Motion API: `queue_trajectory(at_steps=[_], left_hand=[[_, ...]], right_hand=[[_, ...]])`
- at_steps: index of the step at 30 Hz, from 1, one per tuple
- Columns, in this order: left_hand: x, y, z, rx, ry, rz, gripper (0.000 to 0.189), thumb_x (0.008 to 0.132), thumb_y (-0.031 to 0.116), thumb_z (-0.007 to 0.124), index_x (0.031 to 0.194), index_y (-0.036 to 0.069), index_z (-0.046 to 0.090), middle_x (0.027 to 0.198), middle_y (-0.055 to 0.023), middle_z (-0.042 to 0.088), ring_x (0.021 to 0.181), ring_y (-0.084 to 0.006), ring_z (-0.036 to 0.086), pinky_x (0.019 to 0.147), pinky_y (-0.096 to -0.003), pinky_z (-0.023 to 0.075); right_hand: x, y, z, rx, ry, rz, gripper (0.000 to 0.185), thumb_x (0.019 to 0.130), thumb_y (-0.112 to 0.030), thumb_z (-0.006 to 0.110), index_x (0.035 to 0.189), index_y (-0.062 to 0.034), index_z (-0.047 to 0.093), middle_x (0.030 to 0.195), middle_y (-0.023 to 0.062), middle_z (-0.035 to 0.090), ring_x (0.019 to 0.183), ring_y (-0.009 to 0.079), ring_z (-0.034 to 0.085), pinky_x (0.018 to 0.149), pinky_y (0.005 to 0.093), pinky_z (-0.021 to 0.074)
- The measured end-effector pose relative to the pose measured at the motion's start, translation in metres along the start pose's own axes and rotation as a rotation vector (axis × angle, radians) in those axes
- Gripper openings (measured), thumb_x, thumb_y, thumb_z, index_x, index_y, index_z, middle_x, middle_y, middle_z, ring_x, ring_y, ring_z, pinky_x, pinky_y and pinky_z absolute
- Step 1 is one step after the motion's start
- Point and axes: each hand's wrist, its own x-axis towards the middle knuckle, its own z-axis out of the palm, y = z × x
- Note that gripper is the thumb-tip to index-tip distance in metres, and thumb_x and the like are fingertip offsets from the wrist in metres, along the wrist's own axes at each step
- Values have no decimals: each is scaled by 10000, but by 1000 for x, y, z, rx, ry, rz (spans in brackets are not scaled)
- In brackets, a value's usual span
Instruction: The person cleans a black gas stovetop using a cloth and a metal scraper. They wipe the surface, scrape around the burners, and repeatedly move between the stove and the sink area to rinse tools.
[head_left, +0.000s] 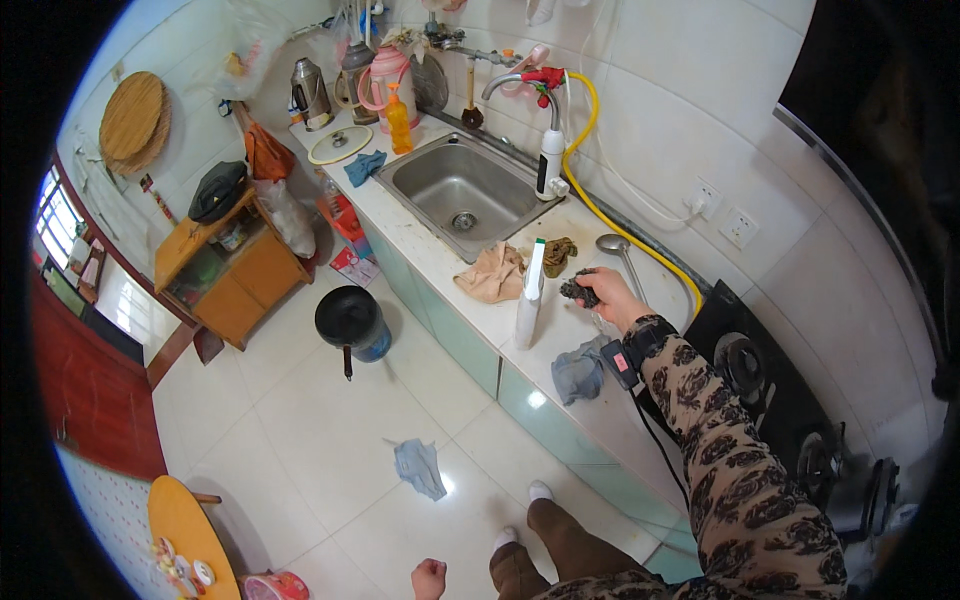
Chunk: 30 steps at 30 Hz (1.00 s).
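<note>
My right hand (611, 294) grips a dark steel wool scourer (579, 289) just above the white countertop (480, 330). Close by stands a white spray bottle (529, 307) with a green-tipped nozzle. Behind it are a crumpled beige cloth (491, 274) and a brown-green rag (558, 256). A metal ladle (613, 243) lies beyond my fingers, its handle running towards my wrist. Nearer me on the counter is a grey-blue cloth (581, 371). Low at the bottom edge hangs my left hand (429, 579), fingers curled, with nothing visible in it.
A steel sink (450, 187) with a faucet (551, 150) and yellow hose (592, 112) sits further along. The black gas stove (772, 420) is under my right arm. On the floor are a wok (349, 315) atop a blue container (373, 343) and a cloth (420, 469).
</note>
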Motion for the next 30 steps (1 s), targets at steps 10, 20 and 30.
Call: queue_trajectory(at_steps=[10, 20, 30], left_hand=[[10, -2, -4, -3, 11, -84, 169, 801, 164, 625, 778, -2, 608, 670, -114, 629, 600, -212, 604, 597, -322, 488], [34, 12, -4, 19, -188, 84, 161, 793, 154, 625, 741, 4, 605, 655, -137, 627, 593, -237, 611, 602, -334, 494], [60, 38, 37, 85, -437, 326, 139, 796, 138, 621, 741, 12, 600, 658, -131, 627, 612, -238, 627, 611, -332, 500]], right_hand=[[-64, 1, -3, 67, -53, -1, 206, 845, -66, 559, 1048, -46, 533, 919, 91, 605, 752, 199, 591, 537, 311, 496], [-239, 86, -66, 133, 115, -187, 201, 800, -4, 559, 998, 27, 567, 868, 93, 607, 725, 168, 577, 609, 282, 474], [-389, 164, -201, 34, 636, -155, 173, 805, 16, 561, 974, 3, 595, 844, 46, 630, 718, 124, 600, 634, 259, 497]])
